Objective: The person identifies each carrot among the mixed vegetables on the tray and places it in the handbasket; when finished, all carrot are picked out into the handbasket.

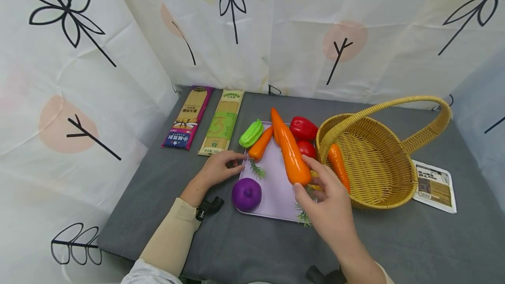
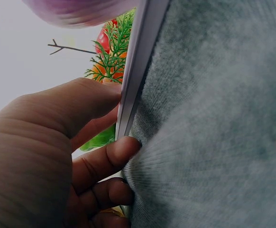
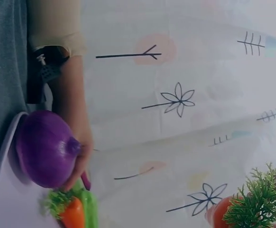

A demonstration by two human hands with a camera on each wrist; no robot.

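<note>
My right hand (image 1: 331, 200) holds a large orange carrot (image 1: 289, 152) by its thick end, narrow tip pointing away over the lilac tray (image 1: 272, 192). Green leaves (image 3: 256, 204) of the carrot show at the lower right of the right wrist view. My left hand (image 1: 221, 168) pinches the tray's left rim (image 2: 133, 66), thumb on the inner side and index finger outside. Within the tray lie a purple onion (image 1: 246, 194), a smaller leafy carrot (image 1: 261, 143), a ridged green vegetable (image 1: 251, 133), a red bell pepper (image 1: 303, 128) and a tomato (image 1: 306, 148). Another carrot is partly hidden behind the held one.
A yellow wicker basket (image 1: 388, 143) with a tall handle stands right of the tray, a carrot (image 1: 338, 168) inside its left wall. A white-edged packet (image 1: 435, 186) lies beyond it. Two noodle packs, purple (image 1: 188, 117) and green (image 1: 222, 122), lie at the back left. Printed curtains surround the grey table.
</note>
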